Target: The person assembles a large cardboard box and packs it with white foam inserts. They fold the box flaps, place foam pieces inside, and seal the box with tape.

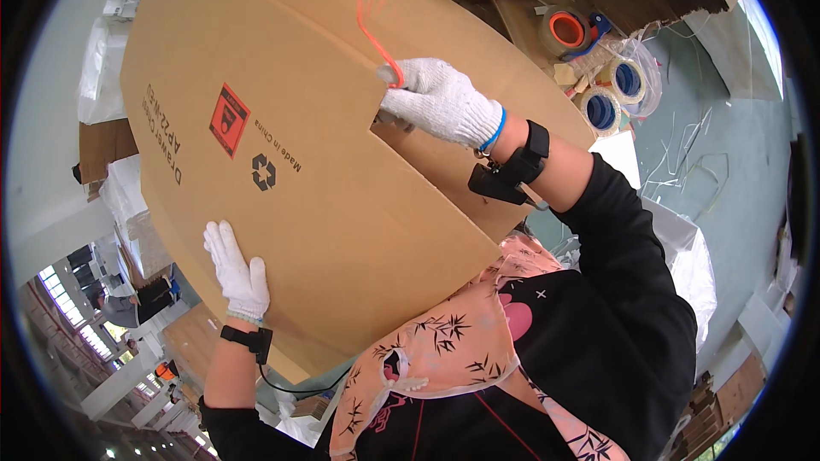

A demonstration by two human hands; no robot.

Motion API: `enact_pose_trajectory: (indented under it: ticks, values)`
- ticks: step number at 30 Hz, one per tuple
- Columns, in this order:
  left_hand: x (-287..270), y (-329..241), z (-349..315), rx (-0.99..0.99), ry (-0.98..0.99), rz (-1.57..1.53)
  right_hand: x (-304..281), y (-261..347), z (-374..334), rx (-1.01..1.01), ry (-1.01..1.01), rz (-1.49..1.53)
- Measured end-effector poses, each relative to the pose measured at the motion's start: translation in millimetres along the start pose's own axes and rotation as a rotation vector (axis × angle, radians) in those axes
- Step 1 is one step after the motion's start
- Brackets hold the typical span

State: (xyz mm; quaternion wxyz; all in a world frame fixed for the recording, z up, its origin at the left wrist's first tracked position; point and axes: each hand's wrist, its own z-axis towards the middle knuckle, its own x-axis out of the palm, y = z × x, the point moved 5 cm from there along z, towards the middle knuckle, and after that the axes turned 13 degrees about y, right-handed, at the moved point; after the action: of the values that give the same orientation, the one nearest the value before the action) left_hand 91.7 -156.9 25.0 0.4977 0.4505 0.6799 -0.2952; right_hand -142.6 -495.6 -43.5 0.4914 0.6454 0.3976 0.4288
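Our left hand (236,277) lies flat on cardboard box (342,222); right hand (440,102) pinches orange string (367,26). Box seems stiff, maybe heavy; edges best hold.

Two gloves (444,101), one printed carton (333,222), one red cord (361,0), one apron (478,320).

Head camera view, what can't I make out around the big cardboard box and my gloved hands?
All in the head view:
- Inside of the cardboard box: mostly hidden by its own panels.
- Left hand: palm hidden by the hand's own back.
- Red cord: far end cut off by the picture's top edge.
- Distant person at left: too small to tell what they're doing.
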Motion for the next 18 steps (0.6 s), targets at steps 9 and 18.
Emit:
enact_pose_trajectory:
  ticks: [9,18]
  values:
    - [-3,1,-1,-0.019,0.010,-0.011,-244,75,24,-0.767,-0.502,0.686]
    - [-2,0,-6,-0.001,0.000,-0.025,-225,18,-107,-0.005,-0.816,-0.246]
